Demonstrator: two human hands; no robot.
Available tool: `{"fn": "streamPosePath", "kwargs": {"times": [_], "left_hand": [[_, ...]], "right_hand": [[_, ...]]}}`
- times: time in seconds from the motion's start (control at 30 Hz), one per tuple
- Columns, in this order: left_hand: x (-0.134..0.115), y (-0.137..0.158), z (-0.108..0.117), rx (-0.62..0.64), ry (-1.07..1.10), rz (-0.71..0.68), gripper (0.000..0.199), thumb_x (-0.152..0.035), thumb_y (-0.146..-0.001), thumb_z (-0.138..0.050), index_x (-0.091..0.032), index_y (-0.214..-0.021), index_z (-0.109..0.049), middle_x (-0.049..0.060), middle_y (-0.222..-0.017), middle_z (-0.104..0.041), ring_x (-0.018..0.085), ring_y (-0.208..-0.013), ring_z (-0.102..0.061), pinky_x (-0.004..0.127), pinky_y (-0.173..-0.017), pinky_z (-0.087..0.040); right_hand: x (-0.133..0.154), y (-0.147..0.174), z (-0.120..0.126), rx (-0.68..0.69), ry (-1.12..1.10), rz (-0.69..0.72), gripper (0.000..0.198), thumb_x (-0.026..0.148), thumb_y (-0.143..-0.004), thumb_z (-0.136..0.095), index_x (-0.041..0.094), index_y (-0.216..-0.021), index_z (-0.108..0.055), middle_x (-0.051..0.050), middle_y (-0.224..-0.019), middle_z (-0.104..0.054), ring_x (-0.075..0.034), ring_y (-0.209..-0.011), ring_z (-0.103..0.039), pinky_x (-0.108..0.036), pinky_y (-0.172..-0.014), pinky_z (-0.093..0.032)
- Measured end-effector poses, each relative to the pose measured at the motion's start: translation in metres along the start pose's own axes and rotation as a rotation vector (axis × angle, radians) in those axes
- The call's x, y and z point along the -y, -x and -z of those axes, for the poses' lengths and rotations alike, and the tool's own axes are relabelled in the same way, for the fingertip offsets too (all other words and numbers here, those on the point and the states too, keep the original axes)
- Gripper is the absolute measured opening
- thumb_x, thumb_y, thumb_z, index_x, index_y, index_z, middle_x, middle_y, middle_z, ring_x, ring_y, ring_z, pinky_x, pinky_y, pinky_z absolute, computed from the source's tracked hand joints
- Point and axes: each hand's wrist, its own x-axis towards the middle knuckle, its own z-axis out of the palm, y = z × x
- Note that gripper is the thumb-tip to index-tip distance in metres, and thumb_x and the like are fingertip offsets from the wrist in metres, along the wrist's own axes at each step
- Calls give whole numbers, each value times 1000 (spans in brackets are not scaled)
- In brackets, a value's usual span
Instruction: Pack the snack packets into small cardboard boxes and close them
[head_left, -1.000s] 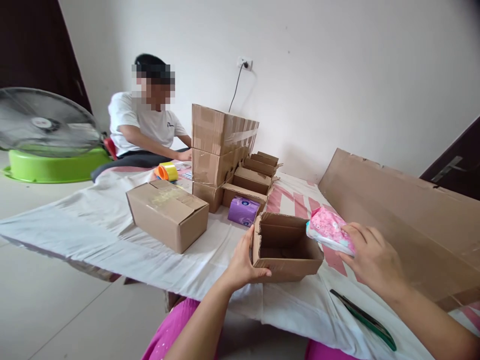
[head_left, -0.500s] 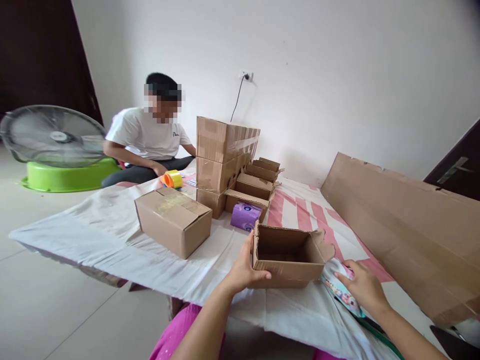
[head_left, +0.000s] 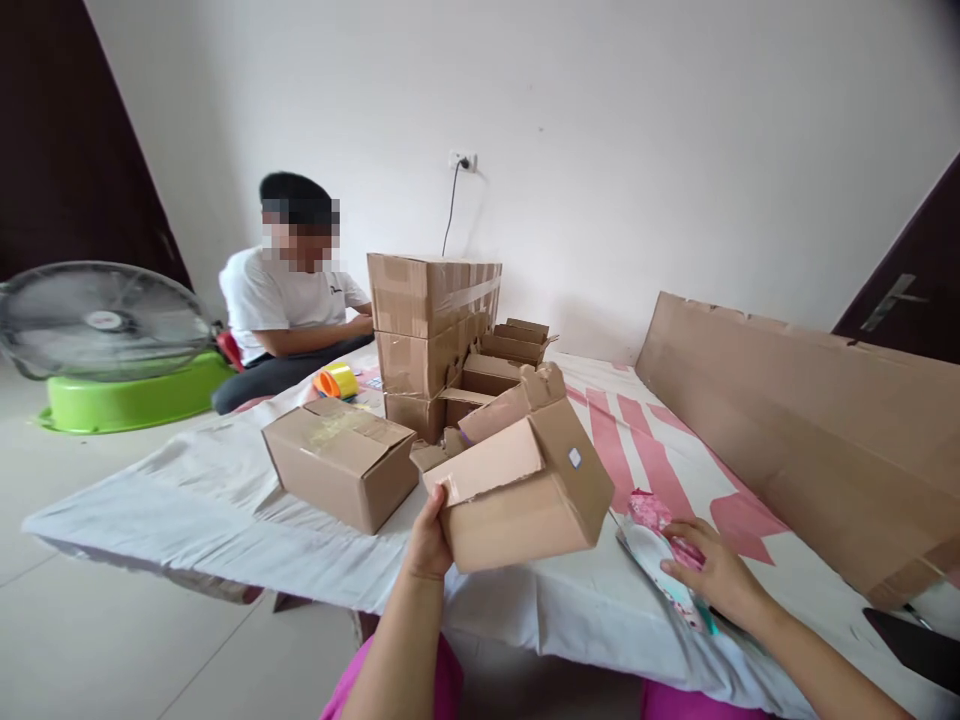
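Observation:
My left hand [head_left: 431, 540] grips the left end of an open cardboard box [head_left: 517, 530], thumb on its near side. The box is lifted and tilted, its flaps up and a small white label on its right end. My right hand [head_left: 701, 565] lies at the right, fingers closed on a soft packet [head_left: 660, 560] patterned in pink, white and teal, which rests on the cloth. A closed, taped cardboard box [head_left: 337, 455] sits to the left of the tilted one. Just behind are open cardboard boxes [head_left: 491, 375], partly covered.
Taped boxes [head_left: 401, 300] form a stack at the back. A person [head_left: 289, 300] in a white shirt sits beyond. Tape rolls [head_left: 336, 381] lie near them. A large cardboard sheet [head_left: 795, 430] stands at the right; a fan [head_left: 105, 320] rests on a green tub [head_left: 135, 395].
My left hand has lifted and tipped the box, turning its labelled end toward me. The purple packet behind it is now mostly hidden. My right hand has shifted slightly left with the patterned packet.

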Motion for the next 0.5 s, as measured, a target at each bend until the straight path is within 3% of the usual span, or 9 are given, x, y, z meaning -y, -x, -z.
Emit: {"fn": "streamPosePath", "kwargs": {"times": [0.17, 0.37, 0.5], "left_hand": [[-4, 4, -1, -40, 77, 29, 25, -35, -76, -66, -16, -92, -67, 9, -78, -77, 32, -98, -72, 42, -93, -56], [-1, 4, 0, -53, 9, 44, 35, -33, -72, -69, -15, -101, -67, 8, -80, -78, 32, -96, -72, 41, -91, -57], [3, 3, -1, -30, -47, 38, 45, -37, -70, -72, -15, -109, -67, 8, -81, -78, 32, -90, -74, 41, -88, -58]], "right_hand": [[4, 11, -10, 73, 103, 7, 65, 27, -66, -66, 19, -130, -54, -16, -145, -44, -32, -130, -49, -48, -102, -46], [12, 27, -33, -121, 200, 260, 51, 20, -78, -57, 23, -129, -53, -12, -135, -54, -29, -124, -52, -51, -104, -44], [39, 34, -42, -116, 189, 352, 43, 36, -79, -68, 25, -119, -60, -13, -128, -58, -34, -120, -53, -55, -98, -46]]}}
